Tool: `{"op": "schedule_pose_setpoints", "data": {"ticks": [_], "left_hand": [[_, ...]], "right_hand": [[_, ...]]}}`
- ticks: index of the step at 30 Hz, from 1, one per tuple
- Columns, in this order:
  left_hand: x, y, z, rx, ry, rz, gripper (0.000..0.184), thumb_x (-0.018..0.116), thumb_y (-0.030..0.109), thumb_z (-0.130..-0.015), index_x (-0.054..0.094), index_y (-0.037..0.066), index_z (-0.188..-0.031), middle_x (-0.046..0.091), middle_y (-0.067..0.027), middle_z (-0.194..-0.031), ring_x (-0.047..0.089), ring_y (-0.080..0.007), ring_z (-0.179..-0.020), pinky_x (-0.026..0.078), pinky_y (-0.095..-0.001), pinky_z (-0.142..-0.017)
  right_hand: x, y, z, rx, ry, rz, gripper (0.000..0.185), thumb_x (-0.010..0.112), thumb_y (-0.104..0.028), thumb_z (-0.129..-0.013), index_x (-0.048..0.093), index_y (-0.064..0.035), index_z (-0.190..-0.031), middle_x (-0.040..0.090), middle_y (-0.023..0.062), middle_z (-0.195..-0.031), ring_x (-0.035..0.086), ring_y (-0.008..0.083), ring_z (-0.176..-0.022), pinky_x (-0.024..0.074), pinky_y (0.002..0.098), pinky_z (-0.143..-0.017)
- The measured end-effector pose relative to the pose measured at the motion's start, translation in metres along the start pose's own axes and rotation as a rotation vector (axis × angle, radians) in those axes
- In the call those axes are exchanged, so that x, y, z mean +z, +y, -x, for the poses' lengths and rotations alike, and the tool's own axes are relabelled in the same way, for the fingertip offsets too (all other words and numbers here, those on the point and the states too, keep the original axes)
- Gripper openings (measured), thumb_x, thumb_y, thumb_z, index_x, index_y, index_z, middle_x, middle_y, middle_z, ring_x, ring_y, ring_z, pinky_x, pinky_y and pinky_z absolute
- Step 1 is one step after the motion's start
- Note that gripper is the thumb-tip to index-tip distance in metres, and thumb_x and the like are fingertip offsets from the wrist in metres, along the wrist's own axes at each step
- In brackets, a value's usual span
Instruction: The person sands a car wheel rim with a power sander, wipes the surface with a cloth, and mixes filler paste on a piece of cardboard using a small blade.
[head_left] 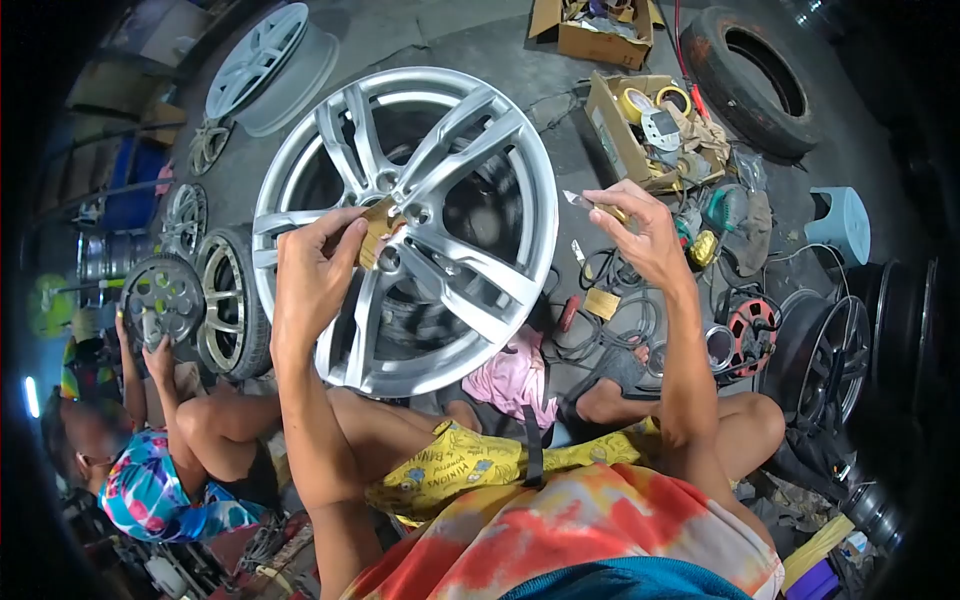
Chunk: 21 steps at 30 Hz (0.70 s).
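Note:
A large silver alloy wheel rim (490, 285) lies in front of me, its spokes facing up. My left hand (318, 265) is over the rim's left part and pinches a brownish-gold piece (378, 228) near the hub. To the right of the rim, my right hand (640, 228) is raised with its fingers closed on a small blade-like tool (578, 200). The tool's pale tip points left, apart from the rim, and a yellowish part shows between the fingers.
An open cardboard box (610, 125) with tape rolls stands at the upper right, near a tire (715, 100). A blue stool (845, 228) and red cable reel (750, 335) are right. Another person (165, 480) sits at left, hands at a dark wheel (162, 298).

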<state>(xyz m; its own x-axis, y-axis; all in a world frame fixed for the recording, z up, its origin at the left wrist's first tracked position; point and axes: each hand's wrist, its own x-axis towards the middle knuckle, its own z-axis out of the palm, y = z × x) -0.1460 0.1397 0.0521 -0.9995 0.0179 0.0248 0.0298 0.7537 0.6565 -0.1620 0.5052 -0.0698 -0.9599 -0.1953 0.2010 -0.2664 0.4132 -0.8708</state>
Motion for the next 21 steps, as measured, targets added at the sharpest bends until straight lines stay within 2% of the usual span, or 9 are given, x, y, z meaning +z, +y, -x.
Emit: {"op": "schedule_pose_setpoints", "data": {"ticks": [5, 6, 10, 13, 15, 16, 17, 19, 21], "left_hand": [[-0.003, -0.002, 0.001, 0.077, 0.007, 0.079, 0.021, 0.066, 0.010, -0.096, 0.072, -0.006, -0.108, 0.070, -0.0148, -0.073, 0.061, -0.0097, -0.066, 0.049, -0.0291, -0.063], [-0.005, -0.003, 0.001, 0.078, -0.045, 0.072, 0.023, 0.065, 0.012, -0.099, 0.070, -0.008, -0.110, 0.068, -0.0029, -0.079, 0.058, -0.0054, -0.072, 0.048, -0.0240, -0.066], [-0.002, -0.015, -0.001, 0.116, -0.038, 0.047, 0.023, 0.065, 0.012, -0.099, 0.071, -0.007, -0.111, 0.068, -0.0036, -0.079, 0.058, -0.0059, -0.072, 0.049, -0.0249, -0.065], [-0.005, -0.018, -0.004, 0.077, -0.043, 0.049, 0.023, 0.064, 0.012, -0.099, 0.071, -0.007, -0.111, 0.069, -0.0039, -0.079, 0.059, -0.0061, -0.072, 0.049, -0.0253, -0.065], [-0.006, -0.018, -0.003, 0.083, -0.035, 0.053, 0.024, 0.064, 0.013, -0.100, 0.071, -0.007, -0.111, 0.069, -0.0039, -0.079, 0.058, -0.0058, -0.072, 0.049, -0.0251, -0.065], [-0.006, -0.016, -0.002, 0.092, -0.017, 0.070, 0.024, 0.065, 0.012, -0.097, 0.071, -0.007, -0.110, 0.070, -0.0108, -0.078, 0.060, -0.0099, -0.069, 0.049, -0.0283, -0.065], [-0.005, -0.015, -0.002, 0.101, 0.000, 0.087, 0.024, 0.065, 0.011, -0.095, 0.072, -0.006, -0.110, 0.071, -0.0177, -0.076, 0.062, -0.0140, -0.067, 0.050, -0.0315, -0.066], [-0.004, -0.015, -0.002, 0.103, -0.009, 0.092, 0.024, 0.065, 0.012, -0.095, 0.072, -0.006, -0.110, 0.071, -0.0178, -0.077, 0.062, -0.0141, -0.067, 0.050, -0.0315, -0.066], [-0.004, -0.016, -0.002, 0.104, -0.015, 0.092, 0.025, 0.065, 0.012, -0.095, 0.072, -0.006, -0.111, 0.071, -0.0179, -0.077, 0.063, -0.0142, -0.067, 0.051, -0.0315, -0.067]], "right_hand": [[-0.005, -0.014, -0.007, -0.065, -0.053, 0.094, 0.024, 0.072, -0.014, -0.090, 0.074, -0.0019, -0.110, 0.067, 0.0128, -0.094, 0.066, 0.0280, -0.089, 0.0503, 0.0357, -0.082], [-0.006, -0.017, -0.008, -0.069, -0.068, 0.121, 0.024, 0.071, -0.015, -0.090, 0.074, -0.0019, -0.110, 0.066, 0.0132, -0.094, 0.065, 0.0296, -0.089, 0.0504, 0.0362, -0.083], [-0.006, -0.023, -0.012, -0.092, -0.091, 0.174, 0.024, 0.071, -0.017, -0.091, 0.074, -0.0020, -0.109, 0.065, 0.0136, -0.093, 0.065, 0.0304, -0.090, 0.0505, 0.0364, -0.083], [-0.004, -0.023, -0.009, -0.106, -0.126, 0.209, 0.025, 0.072, -0.016, -0.090, 0.073, -0.0009, -0.110, 0.066, 0.0120, -0.095, 0.063, 0.0269, -0.088, 0.0489, 0.0357, -0.082], [-0.005, -0.026, 0.001, -0.074, -0.156, 0.160, 0.025, 0.072, -0.016, -0.089, 0.074, -0.0027, -0.109, 0.065, 0.0133, -0.093, 0.065, 0.0303, -0.089, 0.0504, 0.0360, -0.082], [-0.005, -0.027, 0.007, -0.072, -0.156, 0.165, 0.025, 0.072, -0.016, -0.089, 0.074, -0.0027, -0.109, 0.065, 0.0133, -0.093, 0.065, 0.0303, -0.089, 0.0504, 0.0360, -0.082], [-0.005, -0.028, 0.012, -0.045, -0.175, 0.149, 0.025, 0.073, -0.016, -0.088, 0.074, -0.0029, -0.109, 0.065, 0.0125, -0.093, 0.064, 0.0280, -0.088, 0.0502, 0.0351, -0.082], [-0.005, -0.023, 0.017, -0.014, -0.193, 0.131, 0.025, 0.073, -0.016, -0.088, 0.074, -0.0031, -0.109, 0.065, 0.0118, -0.092, 0.064, 0.0257, -0.087, 0.0500, 0.0342, -0.081], [-0.002, -0.007, 0.019, 0.069, -0.184, -0.032, 0.024, 0.073, -0.016, -0.091, 0.074, -0.0027, -0.110, 0.065, 0.0055, -0.092, 0.061, 0.0166, -0.086, 0.0478, 0.0304, -0.079]]}}
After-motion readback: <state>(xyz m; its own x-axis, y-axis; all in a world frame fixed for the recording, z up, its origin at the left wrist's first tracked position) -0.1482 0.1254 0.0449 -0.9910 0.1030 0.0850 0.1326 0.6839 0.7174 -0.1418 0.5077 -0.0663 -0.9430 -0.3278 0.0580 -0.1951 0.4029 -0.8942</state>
